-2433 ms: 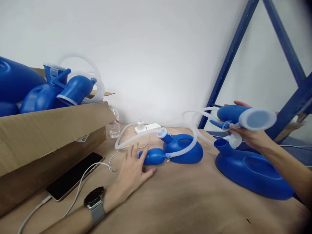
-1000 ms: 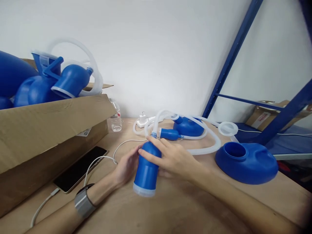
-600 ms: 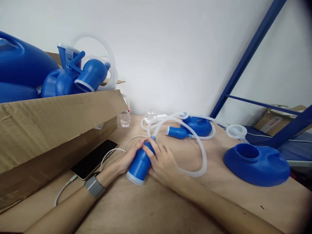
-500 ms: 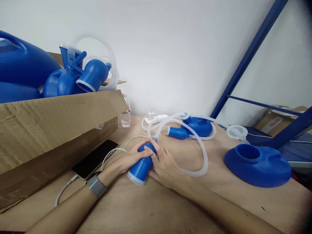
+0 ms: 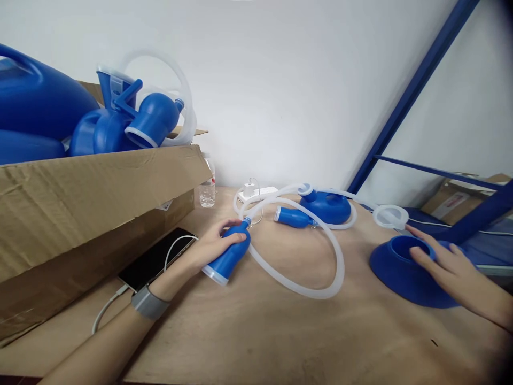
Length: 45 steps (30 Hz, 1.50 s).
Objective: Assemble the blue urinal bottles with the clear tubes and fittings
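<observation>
My left hand (image 5: 216, 241) is wrapped round a blue plastic urinal cup (image 5: 229, 256) with a white rim, tilted toward me above the table. A clear hose (image 5: 339, 262) joins its narrow neck and curls over the table. On the right, my right hand (image 5: 451, 267) is open over a blue urinal bottle (image 5: 385, 264), thumb by its round mouth; whether it touches the bottle I cannot tell. Just beyond its fingertips is a white translucent lid (image 5: 390, 216). The hand hides much of the bottle's handle side.
A cardboard box (image 5: 100, 198) full of blue urinal parts (image 5: 154, 120) stands left. By it are a phone (image 5: 140, 267) on a white cable and a water bottle (image 5: 207, 192). Behind lie a second blue bottle (image 5: 328, 207), another cup (image 5: 292, 217) and a power strip (image 5: 260, 193).
My right hand has left the cup and moved right, over the blue bottle. The left hand still holds the cup, which has shifted slightly up and left.
</observation>
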### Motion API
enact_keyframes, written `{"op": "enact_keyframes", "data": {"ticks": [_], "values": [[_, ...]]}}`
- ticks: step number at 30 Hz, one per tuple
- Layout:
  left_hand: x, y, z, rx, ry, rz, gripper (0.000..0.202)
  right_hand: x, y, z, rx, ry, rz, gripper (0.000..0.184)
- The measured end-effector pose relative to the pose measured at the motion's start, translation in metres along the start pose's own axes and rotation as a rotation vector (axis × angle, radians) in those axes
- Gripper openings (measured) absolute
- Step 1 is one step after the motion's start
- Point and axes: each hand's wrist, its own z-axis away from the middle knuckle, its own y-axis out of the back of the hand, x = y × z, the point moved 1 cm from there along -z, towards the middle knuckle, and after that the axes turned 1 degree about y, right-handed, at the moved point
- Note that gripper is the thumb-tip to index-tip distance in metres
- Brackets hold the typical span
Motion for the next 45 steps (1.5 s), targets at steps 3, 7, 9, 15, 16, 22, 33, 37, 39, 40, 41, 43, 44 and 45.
{"op": "enact_keyframes", "data": {"ticks": [3, 7, 9, 15, 16, 22, 33, 37, 39, 40, 41, 43, 44, 45], "values": [[0.000, 0.005, -0.003, 0.031, -0.173, -0.099, 0.063, -0.021, -0.009, 0.003, -0.079, 0.008, -0.114, 0.058], [0.008, 0.018, -0.003, 0.121, -0.398, -0.447, 0.054, -0.089, -0.010, 0.005, -0.093, 0.189, -0.178, 0.054], [0.017, 0.022, -0.002, 0.162, -0.497, -0.717, 0.042, -0.119, -0.008, 0.007, -0.140, 0.247, -0.195, 0.058], [0.045, -0.009, -0.001, 0.229, -0.682, -1.432, 0.035, -0.166, 0.001, -0.016, -0.166, -0.018, -0.431, 0.084], [0.048, -0.020, -0.003, 0.208, -0.737, -1.472, 0.035, -0.167, 0.003, -0.026, -0.198, -0.085, -0.497, 0.089], [0.067, -0.093, -0.022, 0.086, -0.956, -1.141, 0.029, -0.152, 0.002, -0.064, -0.505, -0.256, -0.934, 0.082], [0.102, -0.153, -0.055, 0.156, -0.771, -0.453, 0.023, -0.136, -0.005, -0.060, -0.520, -0.156, -1.186, 0.070], [0.101, -0.154, -0.060, 0.046, -0.785, -0.240, 0.015, -0.134, -0.004, -0.058, -0.460, -0.009, -1.133, 0.073], [0.102, -0.151, -0.062, 0.076, -0.744, -0.161, 0.032, -0.132, -0.004, -0.057, -0.458, 0.069, -1.059, 0.075], [0.103, -0.149, -0.063, 0.081, -0.719, -0.132, 0.041, -0.132, -0.004, -0.056, -0.471, 0.102, -1.031, 0.077], [0.104, -0.146, -0.064, 0.073, -0.693, -0.109, 0.049, -0.132, -0.004, -0.055, -0.489, 0.134, -1.010, 0.079], [0.107, -0.138, -0.066, 0.028, -0.654, -0.101, 0.057, -0.133, -0.001, -0.054, -0.526, 0.194, -0.991, 0.081], [0.109, -0.134, -0.066, -0.008, -0.647, -0.126, 0.056, -0.134, 0.000, -0.054, -0.546, 0.213, -0.987, 0.081], [0.109, -0.130, -0.067, -0.052, -0.648, -0.159, 0.051, -0.135, 0.002, -0.053, -0.563, 0.220, -0.990, 0.082]]}}
